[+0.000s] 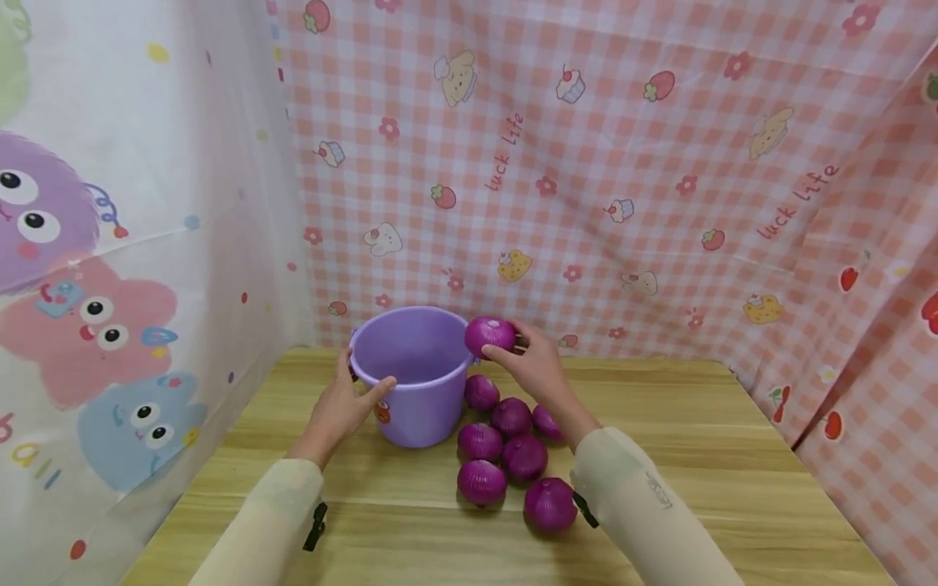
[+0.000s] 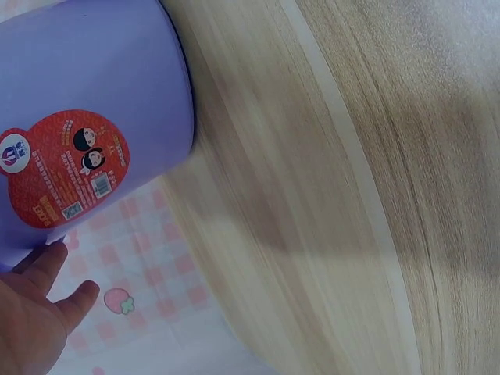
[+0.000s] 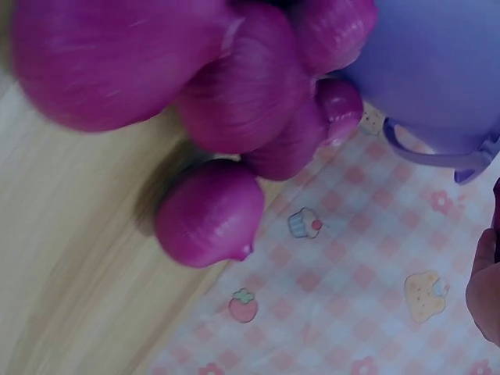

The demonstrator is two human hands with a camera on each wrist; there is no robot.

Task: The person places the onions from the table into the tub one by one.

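The left hand (image 1: pixel 340 409) is curled partway round the left side of a purple bucket (image 1: pixel 432 413), its thumb at the near rim and its fingers along the outer wall. The right hand (image 1: pixel 538 366) grips 1 purple onion (image 1: pixel 489 336) between thumb and fingers, just at the right side of the bucket's rim; whether that onion touches the rim, I cannot tell. The bucket stands upright toward the far left of the wood-grain surface (image 1: pixel 659 464), with a red sticker (image 2: pixel 70 168) on its wall. To its right, 7 loose onions (image 1: pixel 524 457) lie in a cluster running from the bucket toward the near side, most close together and the nearest 1 slightly apart, beside the right cream sleeve (image 1: pixel 630 496). A pink checked cloth (image 1: pixel 550 187) hangs behind the far edge, and a white cloth (image 1: pixel 227 268) with cartoon figures hangs at left.
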